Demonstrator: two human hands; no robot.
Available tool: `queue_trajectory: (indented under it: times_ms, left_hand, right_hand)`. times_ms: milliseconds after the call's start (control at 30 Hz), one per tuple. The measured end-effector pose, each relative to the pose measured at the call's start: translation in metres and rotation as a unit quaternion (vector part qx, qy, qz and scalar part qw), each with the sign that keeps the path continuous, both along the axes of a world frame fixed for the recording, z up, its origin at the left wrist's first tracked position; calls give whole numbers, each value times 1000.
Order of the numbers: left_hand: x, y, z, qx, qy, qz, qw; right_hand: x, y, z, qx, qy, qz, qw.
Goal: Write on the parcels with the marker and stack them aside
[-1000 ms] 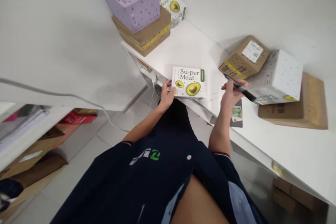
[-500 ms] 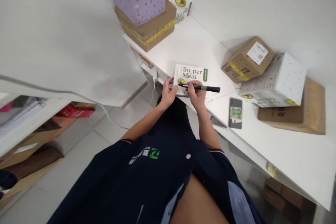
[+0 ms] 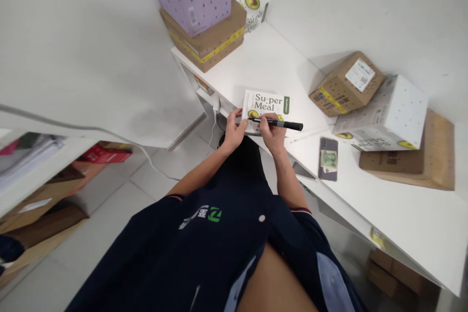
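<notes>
A small white "Su-per Meal" box with avocado pictures lies flat at the near edge of the white desk. Its left side is gripped by my left hand, thumb on the top face close to the pen tip. Between the thumb and fingers of my right hand is a black marker pen, slanted nearly level over the box. The tip points left, at the lower left part of the top face; whether it touches the surface is too small to tell. My right hand covers the box's lower right part.
Right of the box lies a phone with a banknote on it. Brown carton and white carton stand against the wall. A purple box sits on a taped carton at the back left. A cable hangs at left.
My right hand and the marker pen have shifted slightly left, and the pen's back end tilts a little differently. My left hand and the box look unmoved.
</notes>
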State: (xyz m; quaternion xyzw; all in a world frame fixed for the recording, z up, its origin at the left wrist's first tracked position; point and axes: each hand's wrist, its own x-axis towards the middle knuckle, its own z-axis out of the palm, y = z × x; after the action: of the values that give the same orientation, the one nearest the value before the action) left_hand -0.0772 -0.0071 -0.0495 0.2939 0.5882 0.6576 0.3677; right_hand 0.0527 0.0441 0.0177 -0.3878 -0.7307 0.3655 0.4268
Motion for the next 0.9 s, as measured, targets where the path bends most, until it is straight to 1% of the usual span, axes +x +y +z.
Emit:
queue_trajectory:
  times_ms: [167,300,367,400,467,500,533,567,600,633,667,733,767,833,867,900]
  left_hand:
    - [0,0,0,-18,9,4,1000]
    - [0,1,0,-17,1,3,1000]
    - [-1,1,0,-25,0,4,1000]
    - [-1,1,1,-32,2,4,999]
    - [-1,2,1,-48,10,3,999]
    - [-1,2,2,-54,14,3,998]
    - [-1,2,3,-58,16,4,998]
    - [-1,2,3,-61,16,5,998]
    - [-1,2,4,-63,16,6,998]
    - [-1,2,5,-64,16,7,998]
    - [-1,2,6,-64,17,7,998]
    - [-1,2,7,-61,18,5,998]
    - [-1,3,7,-59,16,5,998]
    - [0,4,5,-57,6,7,998]
    - [1,5,4,-58,2,12,998]
    - [2,6,3,-59,-1,17,998]
  right_hand:
    - [1,2,-3,-20,9,10,1000]
    - [-2,-2,2,-86,67,-7,994]
    - [1,-3,7,-112,115,-43,986]
    - [5,-3,9,-111,137,-72,982]
    - [21,1,10,-79,159,-148,973]
    - [34,5,9,-53,149,-188,969]
    - [48,9,7,-26,118,-224,967]
    - [63,14,4,1,66,-253,965]
    - [79,20,1,26,-9,-265,964]
    - [94,25,-3,49,-102,-258,959]
    - [106,29,-7,58,-199,-237,949]
    - [122,37,-13,48,-373,-185,908]
    - [126,40,-15,35,-437,-164,883]
    - [125,45,-17,14,-521,-145,841]
    - [122,48,-18,9,-543,-143,828]
    - [119,50,-18,6,-555,-140,820]
